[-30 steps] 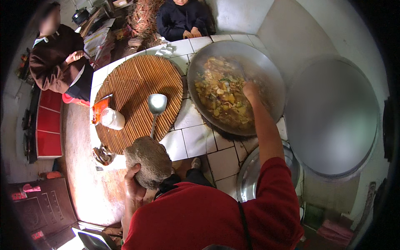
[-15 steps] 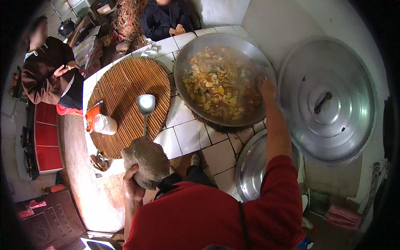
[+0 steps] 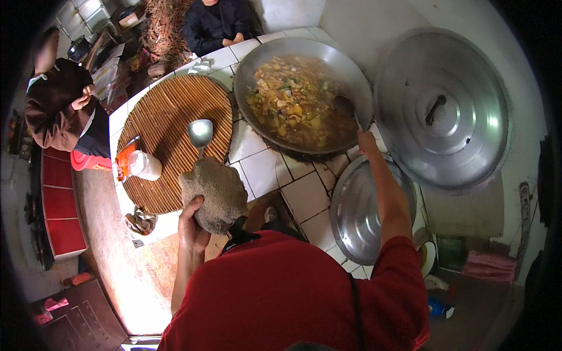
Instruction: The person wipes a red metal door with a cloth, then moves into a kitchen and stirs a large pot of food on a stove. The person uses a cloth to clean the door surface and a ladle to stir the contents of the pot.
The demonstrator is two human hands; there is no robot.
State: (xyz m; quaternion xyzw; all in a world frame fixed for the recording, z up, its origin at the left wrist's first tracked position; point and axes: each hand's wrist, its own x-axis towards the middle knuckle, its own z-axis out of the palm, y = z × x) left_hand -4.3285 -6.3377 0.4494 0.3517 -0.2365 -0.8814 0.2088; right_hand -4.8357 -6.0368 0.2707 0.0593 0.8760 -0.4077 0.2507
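My left hand (image 3: 194,225) grips a rough, grey-brown lump (image 3: 213,193) from its near left side; its material is unclear. A metal scoop (image 3: 200,134) shows beyond the lump over the round bamboo mat (image 3: 170,117), with the lower end of its handle hidden. My right hand (image 3: 367,142) is closed around the handle of a ladle (image 3: 344,105) at the near right rim of a big wok (image 3: 249,61). The ladle's dark head rests among the stewed food (image 3: 293,102), which has yellow chunks and brown broth. Light steam blurs the wok's right side.
A large domed lid (image 3: 404,88) leans against the wall right of the wok. Another round metal lid or pan (image 3: 351,216) is below it. A white jar (image 3: 146,165) and an orange packet (image 3: 126,158) stand on the mat. Two people (image 3: 61,108) are beyond the tiled counter (image 3: 301,196).
My right hand has drawn the ladle toward the wok's near right rim, so its head now shows. The view has shifted slightly. My left hand still grips the lump.
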